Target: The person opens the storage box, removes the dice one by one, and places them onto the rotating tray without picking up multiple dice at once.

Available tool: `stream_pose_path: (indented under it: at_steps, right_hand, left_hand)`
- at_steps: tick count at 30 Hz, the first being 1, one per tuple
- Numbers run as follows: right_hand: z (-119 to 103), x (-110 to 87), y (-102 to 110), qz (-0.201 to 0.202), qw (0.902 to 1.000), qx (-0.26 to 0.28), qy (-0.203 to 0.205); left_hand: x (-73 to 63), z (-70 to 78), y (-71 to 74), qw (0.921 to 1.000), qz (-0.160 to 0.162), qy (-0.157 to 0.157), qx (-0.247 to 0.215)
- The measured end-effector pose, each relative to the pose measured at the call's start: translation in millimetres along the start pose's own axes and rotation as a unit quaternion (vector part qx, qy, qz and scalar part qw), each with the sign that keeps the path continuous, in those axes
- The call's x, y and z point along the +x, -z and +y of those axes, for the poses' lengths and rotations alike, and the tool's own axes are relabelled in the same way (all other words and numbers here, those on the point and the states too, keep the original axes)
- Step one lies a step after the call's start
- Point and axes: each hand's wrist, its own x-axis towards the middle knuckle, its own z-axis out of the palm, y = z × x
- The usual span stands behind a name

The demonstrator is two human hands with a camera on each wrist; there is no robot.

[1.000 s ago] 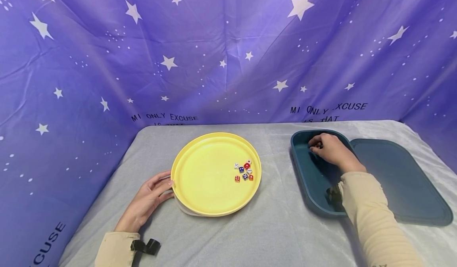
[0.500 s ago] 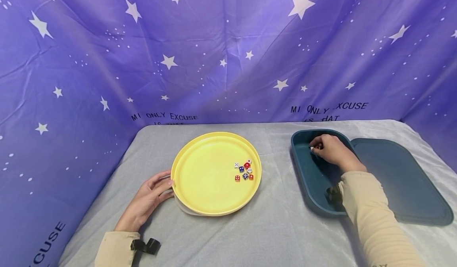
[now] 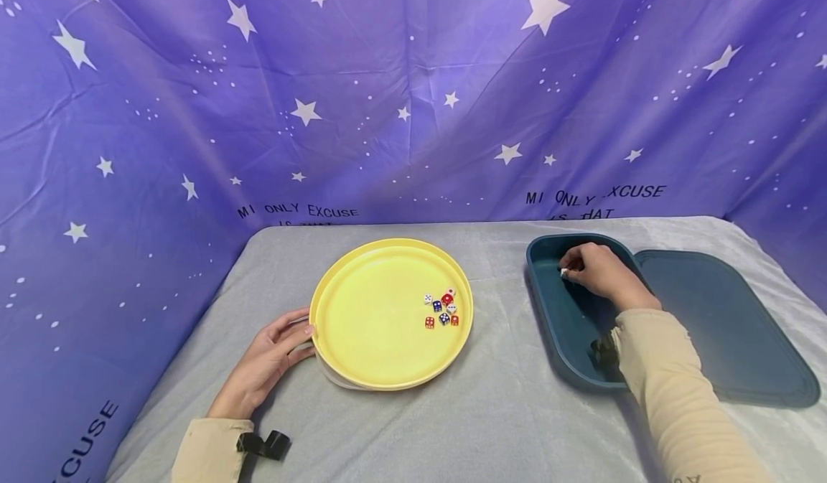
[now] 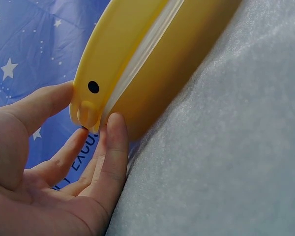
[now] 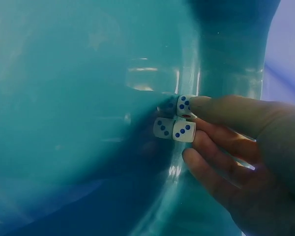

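Note:
In the head view my left hand holds the left rim of a round yellow tray. The left wrist view shows the thumb on its edge by a black dot and the fingers at its underside. Several small dice, red, white and blue, lie loose on the tray's right side. My right hand is inside a deep dark teal box, near its far left side. Its thumb and fingers pinch a white die with blue pips. A second white die sits just below, at the fingertips; the shiny wall seems to mirror both.
A flat teal lid lies right of the box, touching its side. Grey plush cloth covers the table. A purple curtain with white stars hangs behind and at the sides.
At my right fingertips a white die has come into sight and sits slightly lower now. The right hand has barely shifted inside the box. The left hand, tray and its dice stay put.

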Motion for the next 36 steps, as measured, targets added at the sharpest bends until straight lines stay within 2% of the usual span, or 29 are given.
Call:
stream_pose_path:
  at_steps: [7, 36]
  right_hand:
    - [2, 0.8, -2, 0.022, 0.9997, -0.005, 0.010]
    - [-23, -2.1, 13, 0.042, 0.9989, -0.003, 0.023]
  left_hand:
    - [-0.3, 0.1, 0.0, 1.0000, -0.002, 0.000, 0.001]
    - [-0.5, 0.9, -0.2, 1.0000, -0.006, -0.001, 0.002]
